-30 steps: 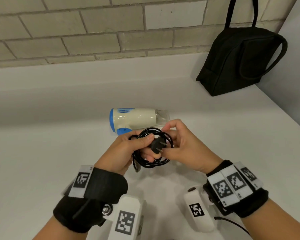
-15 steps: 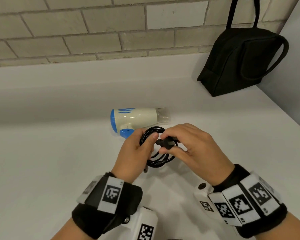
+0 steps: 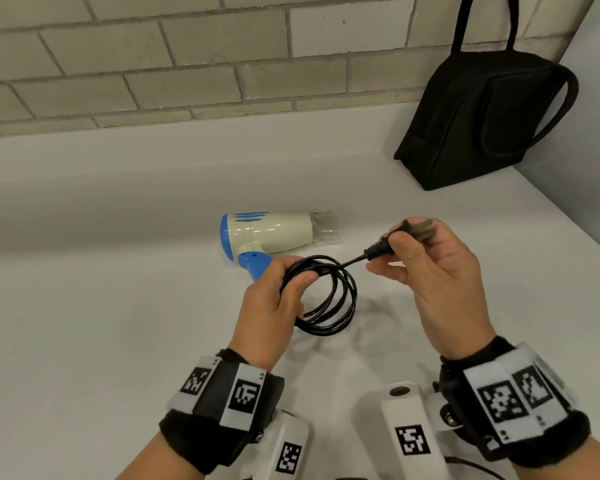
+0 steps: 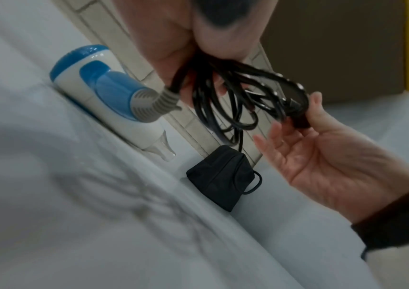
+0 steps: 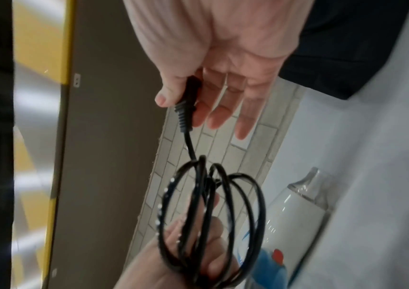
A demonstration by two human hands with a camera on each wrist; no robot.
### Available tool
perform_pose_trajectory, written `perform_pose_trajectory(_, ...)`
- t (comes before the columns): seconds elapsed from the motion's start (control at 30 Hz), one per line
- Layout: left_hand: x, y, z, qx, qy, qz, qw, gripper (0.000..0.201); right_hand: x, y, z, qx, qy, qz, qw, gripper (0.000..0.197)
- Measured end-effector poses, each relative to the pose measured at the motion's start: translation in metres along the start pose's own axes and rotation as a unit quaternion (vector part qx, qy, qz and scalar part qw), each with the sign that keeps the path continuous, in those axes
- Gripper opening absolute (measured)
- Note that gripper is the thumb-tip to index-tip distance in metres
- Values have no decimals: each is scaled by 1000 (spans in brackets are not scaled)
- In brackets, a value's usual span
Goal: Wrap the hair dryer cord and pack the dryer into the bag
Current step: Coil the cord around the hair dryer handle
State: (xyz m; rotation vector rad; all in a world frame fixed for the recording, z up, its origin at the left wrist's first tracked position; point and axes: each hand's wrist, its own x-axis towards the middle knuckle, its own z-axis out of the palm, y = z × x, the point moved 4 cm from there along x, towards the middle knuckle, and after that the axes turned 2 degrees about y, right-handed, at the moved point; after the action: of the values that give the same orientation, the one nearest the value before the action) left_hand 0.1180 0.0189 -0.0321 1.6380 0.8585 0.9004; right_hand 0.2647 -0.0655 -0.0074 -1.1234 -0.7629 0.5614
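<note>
A white and blue hair dryer (image 3: 267, 235) lies on its side on the white counter (image 3: 84, 323), nozzle pointing right. Its black cord (image 3: 333, 299) is coiled in several loops, and my left hand (image 3: 274, 299) grips the coil just in front of the blue handle. My right hand (image 3: 430, 268) pinches the plug (image 3: 400, 232) between thumb and fingers, raised to the right of the coil. The left wrist view shows the coil (image 4: 225, 97) hanging from my fingers beside the dryer (image 4: 109, 97). The right wrist view shows the plug (image 5: 186, 97) and loops (image 5: 210, 219). A black bag (image 3: 478, 119) stands at the back right.
A brick-tiled wall (image 3: 187, 64) runs along the back of the counter, and a plain white wall (image 3: 589, 133) closes the right side behind the bag. Bare counter lies to the left of the dryer and in front of my hands.
My right hand has pulled the plug out of the coil, up and to the right. My left hand keeps its grip on the loops, which have opened out a little.
</note>
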Motion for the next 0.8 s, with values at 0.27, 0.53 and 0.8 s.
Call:
perform_pose_trajectory(0.27,-3,-4,9,-6,-64,-6,998,23,10,-3,10,-11,-33,43,998,22)
perform_pose_trajectory(0.53,-6,-1,14,79,-109,65,989,36,38,16,22,-92,-49,174,979,20)
perform_pose_trajectory(0.8,-6,6,11,98,-90,116,984,39,33,43,37,-192,-165,257,932,18)
